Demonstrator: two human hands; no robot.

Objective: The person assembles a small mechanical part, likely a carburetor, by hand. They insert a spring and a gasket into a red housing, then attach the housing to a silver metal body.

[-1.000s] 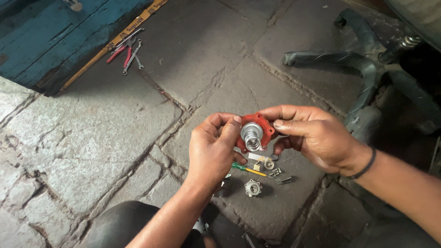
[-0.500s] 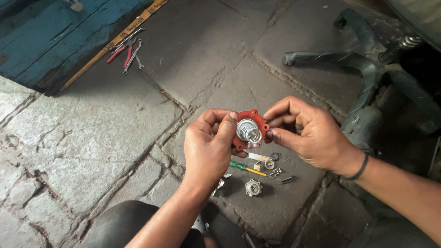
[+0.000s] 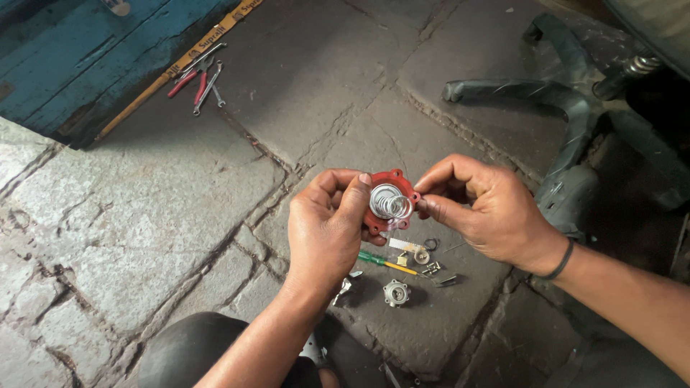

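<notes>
Red, the small flanged cover (image 3: 389,202) with its coil spring (image 3: 392,206) sits mid-frame, gripped by the left hand (image 3: 332,226); the right hand (image 3: 483,208), wrapped around it a second ago, now only pinches its right edge. Below lie a green-handled screwdriver (image 3: 386,263) and loose metal fittings (image 3: 397,292); pliers (image 3: 188,77) lie upper left.

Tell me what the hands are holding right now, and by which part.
Both hold a red round disc with a coil spring at its centre: the left hand grips its left rim, the right hand pinches its right rim.
</notes>
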